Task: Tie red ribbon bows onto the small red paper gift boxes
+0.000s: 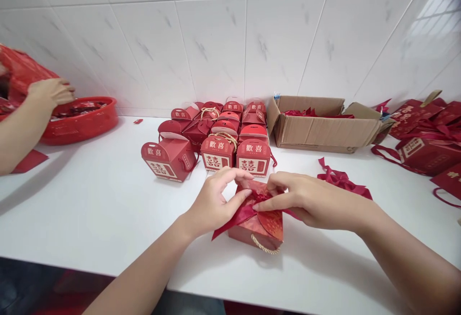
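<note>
At the far left, another person's hand reaches over a round red basin of small wrapped pieces, beside a red plastic bag. A small red scrap lies right of the basin on the white table. Farther right, closely grouped red boxes with pale labels stand near the tiled wall; one at their near left corner sits slightly turned.

In front of them, at the near middle, is a patterned red gift box with a twisted gold cord on its near side and a dark red ribbon across its top. The left hand arches over its left side, thumb and forefinger apart, fingertips at the ribbon. The right hand comes from the right, its forefinger on the ribbon; whether its other fingers pinch anything I cannot tell.

Beyond it lie loose ribbons, then an open cardboard carton holding red material. At the far right, more red packages lie heaped.
</note>
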Action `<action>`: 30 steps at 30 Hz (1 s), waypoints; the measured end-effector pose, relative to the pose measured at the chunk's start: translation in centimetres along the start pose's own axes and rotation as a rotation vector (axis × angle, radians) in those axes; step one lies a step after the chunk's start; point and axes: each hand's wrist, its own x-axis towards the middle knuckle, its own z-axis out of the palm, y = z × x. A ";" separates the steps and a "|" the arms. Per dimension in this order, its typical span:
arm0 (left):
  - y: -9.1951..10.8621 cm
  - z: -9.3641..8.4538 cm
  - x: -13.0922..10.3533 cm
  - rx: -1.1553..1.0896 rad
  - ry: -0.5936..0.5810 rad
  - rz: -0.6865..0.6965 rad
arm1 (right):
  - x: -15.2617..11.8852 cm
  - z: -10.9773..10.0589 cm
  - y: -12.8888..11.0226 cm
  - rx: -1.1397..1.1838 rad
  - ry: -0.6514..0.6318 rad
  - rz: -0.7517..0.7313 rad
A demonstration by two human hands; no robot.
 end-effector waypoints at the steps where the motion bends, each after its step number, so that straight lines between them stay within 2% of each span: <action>1: 0.0 0.0 0.0 0.017 0.001 0.022 | 0.0 0.0 0.0 -0.011 0.000 -0.005; 7: -0.5 -0.2 0.2 0.107 -0.020 0.150 | -0.1 0.2 0.0 -0.045 0.020 -0.035; 14: -0.9 -0.9 0.4 0.218 -0.082 0.165 | -0.1 0.3 0.1 -0.100 0.010 -0.050; 24: -0.4 -0.4 0.2 0.007 -0.153 0.025 | 0.0 0.0 0.1 -0.060 0.031 -0.066; 30: -0.4 -0.8 0.1 -0.050 -0.300 -0.053 | -0.2 0.1 0.1 -0.044 0.047 -0.069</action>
